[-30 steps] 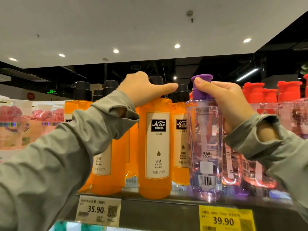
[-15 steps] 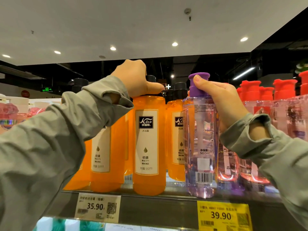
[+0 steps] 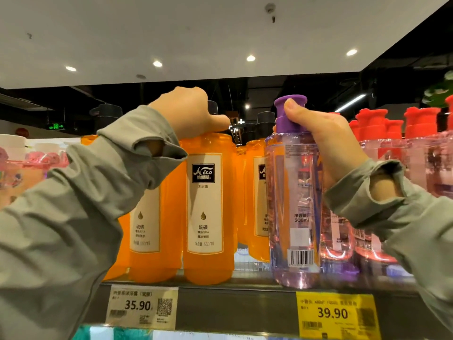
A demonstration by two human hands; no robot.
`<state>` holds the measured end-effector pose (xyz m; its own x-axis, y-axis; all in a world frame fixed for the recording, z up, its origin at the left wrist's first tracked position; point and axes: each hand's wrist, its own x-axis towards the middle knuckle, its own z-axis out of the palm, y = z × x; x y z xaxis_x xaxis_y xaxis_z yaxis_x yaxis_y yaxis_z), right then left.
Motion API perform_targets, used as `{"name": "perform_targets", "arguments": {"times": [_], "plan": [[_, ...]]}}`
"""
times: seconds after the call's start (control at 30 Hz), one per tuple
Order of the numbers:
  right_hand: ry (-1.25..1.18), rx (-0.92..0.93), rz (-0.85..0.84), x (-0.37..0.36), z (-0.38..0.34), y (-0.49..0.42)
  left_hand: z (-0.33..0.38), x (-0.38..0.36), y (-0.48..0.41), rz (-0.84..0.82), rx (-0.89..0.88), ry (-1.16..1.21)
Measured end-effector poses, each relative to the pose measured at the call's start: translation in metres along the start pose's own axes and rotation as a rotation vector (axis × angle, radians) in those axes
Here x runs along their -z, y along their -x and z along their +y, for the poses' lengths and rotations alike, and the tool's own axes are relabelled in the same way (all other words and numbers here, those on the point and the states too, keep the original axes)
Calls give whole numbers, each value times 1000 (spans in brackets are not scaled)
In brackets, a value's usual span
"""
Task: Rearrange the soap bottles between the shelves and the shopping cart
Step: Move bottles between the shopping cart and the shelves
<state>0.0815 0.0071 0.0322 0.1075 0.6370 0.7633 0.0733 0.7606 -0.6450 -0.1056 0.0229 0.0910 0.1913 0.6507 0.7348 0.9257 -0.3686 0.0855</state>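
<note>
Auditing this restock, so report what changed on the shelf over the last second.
The left hand closed tighter round the black cap of the orange plastic soap bottle and slid it slightly left, toward its neighbour. The right hand keeps gripping the purple pump of the clear lilac bottle; both stay upright.

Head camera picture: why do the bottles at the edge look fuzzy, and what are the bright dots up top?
In the head view, the middle orange bottle has a sharp label; the purple-capped bottle is fairly clear; the red-capped bottles at the right edge smear. The dots are ceiling lights, glaring white.
</note>
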Motion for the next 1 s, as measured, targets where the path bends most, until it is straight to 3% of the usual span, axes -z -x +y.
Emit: {"name": "perform_targets", "arguments": {"times": [0.13,0.27,0.33,0.5,0.67,0.87,1.0], "plan": [[9,6,-7,0,0,2,1,-4,7,100,0,-52],[33,26,-5,1,-3,3,-3,-19,30,595,-135,-7],[61,62,9,1,-2,5,-2,-34,47,704,-244,-48],[275,206,204,-5,10,25,0,-87,78,610,-316,-4],[562,375,322,-16,34,57,7,-97,81,672,-252,66],[484,372,306,-9,41,60,10,-96,80,663,-186,36],[449,270,232,1,36,61,12,-97,80,678,-192,46]]}}
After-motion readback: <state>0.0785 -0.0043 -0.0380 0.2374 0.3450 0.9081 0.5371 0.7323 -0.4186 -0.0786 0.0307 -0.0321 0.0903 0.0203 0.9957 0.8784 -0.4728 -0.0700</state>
